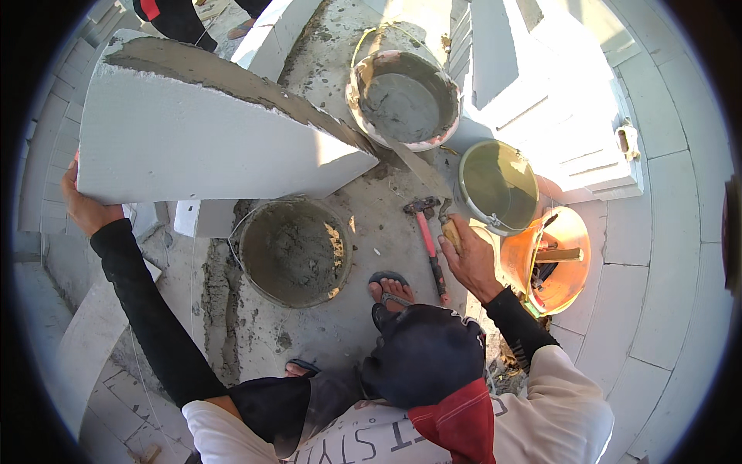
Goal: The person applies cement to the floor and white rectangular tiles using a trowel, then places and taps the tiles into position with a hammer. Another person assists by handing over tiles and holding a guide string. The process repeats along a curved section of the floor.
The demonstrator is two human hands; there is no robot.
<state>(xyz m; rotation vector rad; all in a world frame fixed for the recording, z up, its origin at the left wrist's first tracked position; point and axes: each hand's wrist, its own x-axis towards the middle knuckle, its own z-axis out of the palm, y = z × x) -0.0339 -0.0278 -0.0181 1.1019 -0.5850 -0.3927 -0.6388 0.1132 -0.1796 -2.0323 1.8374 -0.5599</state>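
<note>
My left hand (pixel 91 207) grips the left end of a large white aerated concrete block (pixel 209 147), which is held up at a tilt. Grey mortar (pixel 209 77) coats the block's long upper side. In my right hand (pixel 473 261) is a trowel (pixel 421 172), its wooden handle inside my closed fingers. The trowel's blade points up and left, its tip by the block's right corner. Below the block stands a bucket of mortar (pixel 241 251); a second mortar bucket (pixel 359 116) stands beyond that corner. Part of my left fingers is hidden behind the block.
A hammer (pixel 430 251) with a red and black handle lies near my foot. To the right are a bucket of murky water (pixel 464 185) and an orange bucket (pixel 572 290) holding tools. White block walls (pixel 665 263) rise around. Another person's legs (pixel 182 23) show at the top left.
</note>
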